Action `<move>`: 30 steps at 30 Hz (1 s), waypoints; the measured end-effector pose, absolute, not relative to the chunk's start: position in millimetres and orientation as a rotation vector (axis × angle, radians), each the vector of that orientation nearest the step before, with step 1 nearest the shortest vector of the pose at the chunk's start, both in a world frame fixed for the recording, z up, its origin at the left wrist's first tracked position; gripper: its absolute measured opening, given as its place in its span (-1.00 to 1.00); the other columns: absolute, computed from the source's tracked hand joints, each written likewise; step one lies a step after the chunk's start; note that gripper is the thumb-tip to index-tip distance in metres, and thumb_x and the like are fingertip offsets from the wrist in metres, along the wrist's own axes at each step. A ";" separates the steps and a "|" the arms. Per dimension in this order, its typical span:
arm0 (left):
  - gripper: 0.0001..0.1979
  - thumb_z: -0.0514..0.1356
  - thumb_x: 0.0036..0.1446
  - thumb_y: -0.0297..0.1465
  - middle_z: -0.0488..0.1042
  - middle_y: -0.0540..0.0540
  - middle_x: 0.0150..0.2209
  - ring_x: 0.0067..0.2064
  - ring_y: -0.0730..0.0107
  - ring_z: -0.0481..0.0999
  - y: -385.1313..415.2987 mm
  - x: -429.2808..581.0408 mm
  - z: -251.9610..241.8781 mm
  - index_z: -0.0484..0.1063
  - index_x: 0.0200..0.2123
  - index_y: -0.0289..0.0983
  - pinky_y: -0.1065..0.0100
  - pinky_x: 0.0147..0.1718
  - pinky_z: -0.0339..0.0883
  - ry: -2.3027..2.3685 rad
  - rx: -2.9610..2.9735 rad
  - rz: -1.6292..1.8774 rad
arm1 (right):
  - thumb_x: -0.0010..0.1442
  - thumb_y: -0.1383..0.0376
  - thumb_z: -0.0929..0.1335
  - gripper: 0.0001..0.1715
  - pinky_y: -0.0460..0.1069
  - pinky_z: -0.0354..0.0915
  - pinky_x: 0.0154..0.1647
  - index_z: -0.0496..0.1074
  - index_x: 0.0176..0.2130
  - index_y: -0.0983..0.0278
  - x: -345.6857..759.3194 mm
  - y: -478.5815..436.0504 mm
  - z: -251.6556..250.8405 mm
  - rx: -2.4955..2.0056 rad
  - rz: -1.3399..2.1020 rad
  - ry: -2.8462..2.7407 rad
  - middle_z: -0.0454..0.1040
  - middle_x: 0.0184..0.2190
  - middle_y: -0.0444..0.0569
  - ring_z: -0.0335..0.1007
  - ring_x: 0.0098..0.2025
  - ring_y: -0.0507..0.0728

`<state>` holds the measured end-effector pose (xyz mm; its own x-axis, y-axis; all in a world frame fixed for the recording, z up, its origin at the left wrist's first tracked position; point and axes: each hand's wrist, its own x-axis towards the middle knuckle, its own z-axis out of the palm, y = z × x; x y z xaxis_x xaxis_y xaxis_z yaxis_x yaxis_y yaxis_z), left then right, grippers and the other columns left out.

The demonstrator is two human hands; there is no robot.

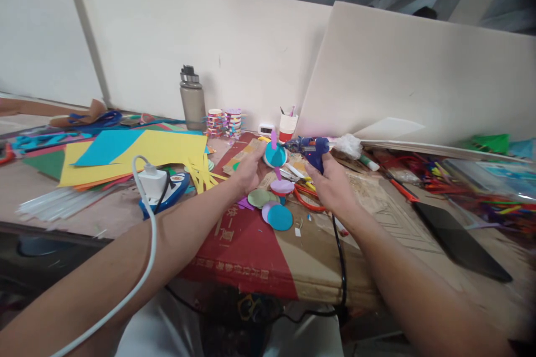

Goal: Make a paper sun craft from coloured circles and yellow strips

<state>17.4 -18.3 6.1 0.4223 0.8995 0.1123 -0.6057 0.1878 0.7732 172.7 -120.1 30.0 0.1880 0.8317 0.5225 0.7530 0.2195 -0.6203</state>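
My left hand (250,170) is closed round a small round piece with a teal paper disc (276,155) on its face and a purple strip sticking up from it. My right hand (329,181) grips a blue hot glue gun (313,148), whose nozzle points left and almost touches the teal disc. The gun's black cord (341,256) runs down over the table edge. Below the hands lie loose paper circles (274,207) in green, lilac, pink and teal on a red and brown cardboard sheet (251,251).
Yellow and blue paper sheets (138,150) lie at left, with a white charger and cable (151,183) and clear glue sticks (58,203). A grey bottle (191,98), tape rolls (224,122) and a red-white cup (288,125) stand at the back. Orange scissors (307,199), a black tablet (458,240), coloured sticks (494,195) at right.
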 end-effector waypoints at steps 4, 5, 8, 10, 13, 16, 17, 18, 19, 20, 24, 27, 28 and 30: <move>-0.64 0.01 0.31 -0.24 0.61 -0.21 -0.29 -0.19 0.23 0.60 -19.0 17.0 8.1 0.52 -0.24 -0.35 0.17 -0.02 0.42 0.432 0.842 1.075 | 0.19 0.18 0.25 -0.58 0.14 0.28 -0.13 0.36 0.00 0.32 171.6 -120.6 29.6 -1.523 0.109 -1.579 0.52 -0.18 0.16 0.41 -0.18 0.27; -0.63 0.00 0.31 -0.24 0.61 -0.21 -0.28 -0.17 0.22 0.60 -19.4 16.6 9.4 0.52 -0.23 -0.35 0.17 -0.01 0.42 0.438 0.832 1.070 | 0.19 0.18 0.25 -0.58 0.13 0.28 -0.13 0.36 0.00 0.32 171.4 -120.6 29.2 -1.517 0.103 -1.576 0.52 -0.19 0.15 0.41 -0.19 0.26; -0.61 -0.03 0.33 -0.24 0.61 -0.22 -0.25 -0.12 0.22 0.59 -20.1 15.1 13.0 0.51 -0.21 -0.36 0.17 -0.01 0.43 0.447 0.801 1.064 | 0.19 0.15 0.25 -0.60 0.11 0.28 -0.19 0.37 -0.04 0.31 171.1 -120.6 28.0 -1.500 0.104 -1.553 0.53 -0.25 0.12 0.40 -0.26 0.24; -0.61 -0.03 0.33 -0.23 0.61 -0.23 -0.24 -0.11 0.20 0.59 -19.3 14.4 13.0 0.51 -0.22 -0.36 0.17 -0.03 0.44 0.439 0.786 1.065 | 0.20 0.13 0.25 -0.60 0.10 0.28 -0.22 0.37 -0.05 0.31 171.1 -120.8 27.2 -1.479 0.133 -1.553 0.53 -0.28 0.09 0.39 -0.31 0.21; -0.60 0.00 0.30 -0.19 0.60 -0.24 -0.26 -0.14 0.19 0.60 -16.6 14.7 9.3 0.51 -0.27 -0.36 0.18 -0.06 0.45 0.414 0.786 1.035 | 0.21 0.10 0.25 -0.58 0.09 0.28 -0.23 0.36 -0.04 0.30 171.0 -121.1 26.3 -1.432 0.179 -1.568 0.53 -0.26 0.06 0.39 -0.34 0.18; -0.63 0.07 0.27 -0.17 0.61 -0.22 -0.29 -0.16 0.22 0.60 -15.0 16.0 5.9 0.51 -0.28 -0.35 0.23 -0.09 0.46 0.379 0.800 1.014 | 0.20 0.10 0.27 -0.61 0.08 0.28 -0.25 0.36 -0.07 0.29 170.0 -121.6 26.1 -1.433 0.213 -1.568 0.53 -0.25 0.05 0.41 -0.33 0.18; -0.64 0.09 0.26 -0.16 0.61 -0.20 -0.30 -0.17 0.23 0.61 -15.1 16.5 5.6 0.51 -0.27 -0.34 0.25 -0.09 0.46 0.367 0.806 1.016 | 0.19 0.10 0.27 -0.63 0.08 0.28 -0.26 0.36 -0.09 0.28 169.5 -121.8 26.4 -1.448 0.216 -1.570 0.53 -0.27 0.05 0.41 -0.33 0.18; -0.64 0.10 0.25 -0.15 0.61 -0.19 -0.31 -0.17 0.24 0.61 -15.6 16.9 5.7 0.51 -0.26 -0.34 0.26 -0.10 0.46 0.355 0.811 1.018 | 0.19 0.11 0.27 -0.64 0.08 0.28 -0.26 0.36 -0.11 0.28 168.9 -122.1 26.7 -1.465 0.214 -1.572 0.53 -0.30 0.05 0.41 -0.32 0.19; -0.63 0.10 0.24 -0.14 0.61 -0.18 -0.32 -0.18 0.25 0.61 -16.2 17.2 6.1 0.51 -0.25 -0.33 0.26 -0.11 0.47 0.346 0.815 1.014 | 0.19 0.12 0.26 -0.66 0.08 0.27 -0.26 0.36 -0.12 0.28 168.4 -122.4 27.1 -1.476 0.208 -1.574 0.53 -0.31 0.05 0.41 -0.31 0.20; -0.61 0.09 0.24 -0.12 0.61 -0.18 -0.33 -0.18 0.25 0.61 -16.9 17.4 6.7 0.51 -0.24 -0.33 0.26 -0.11 0.47 0.340 0.817 1.006 | 0.19 0.13 0.26 -0.68 0.08 0.28 -0.26 0.36 -0.13 0.27 167.9 -122.5 27.4 -1.480 0.202 -1.578 0.53 -0.31 0.05 0.42 -0.30 0.20; -0.51 0.01 0.25 -0.06 0.61 -0.22 -0.30 -0.21 0.24 0.61 -18.8 17.7 8.6 0.51 -0.19 -0.36 0.24 -0.12 0.47 0.352 0.824 0.944 | 0.20 0.13 0.25 -0.73 0.08 0.28 -0.23 0.34 -0.20 0.25 167.1 -121.8 27.3 -1.488 0.175 -1.588 0.51 -0.31 0.05 0.41 -0.26 0.22; -0.49 -0.07 0.30 -0.09 0.61 -0.23 -0.28 -0.20 0.24 0.61 -18.1 18.2 8.0 0.51 -0.14 -0.36 0.23 -0.12 0.46 0.345 0.844 0.929 | 0.20 0.12 0.26 -0.74 0.08 0.27 -0.22 0.33 -0.23 0.25 167.8 -120.1 25.4 -1.507 0.145 -1.593 0.51 -0.29 0.07 0.40 -0.26 0.22; -0.49 -0.09 0.31 -0.11 0.61 -0.23 -0.28 -0.20 0.23 0.61 -17.8 18.3 7.7 0.51 -0.13 -0.35 0.23 -0.12 0.46 0.337 0.849 0.929 | 0.20 0.12 0.26 -0.74 0.08 0.27 -0.21 0.33 -0.23 0.26 168.1 -119.7 24.8 -1.507 0.135 -1.596 0.51 -0.28 0.08 0.40 -0.25 0.22; -0.49 -0.09 0.32 -0.11 0.62 -0.23 -0.27 -0.19 0.20 0.61 -17.5 18.3 7.6 0.52 -0.11 -0.34 0.21 -0.11 0.46 0.322 0.845 0.917 | 0.20 0.12 0.26 -0.72 0.08 0.26 -0.20 0.35 -0.20 0.26 168.2 -119.4 24.1 -1.502 0.120 -1.599 0.51 -0.25 0.08 0.39 -0.24 0.22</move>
<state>18.3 -17.5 7.6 0.5895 0.8019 0.0971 -0.5657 0.3241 0.7582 168.2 -119.4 24.1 0.1548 0.8334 0.5305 0.7451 0.2541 -0.6166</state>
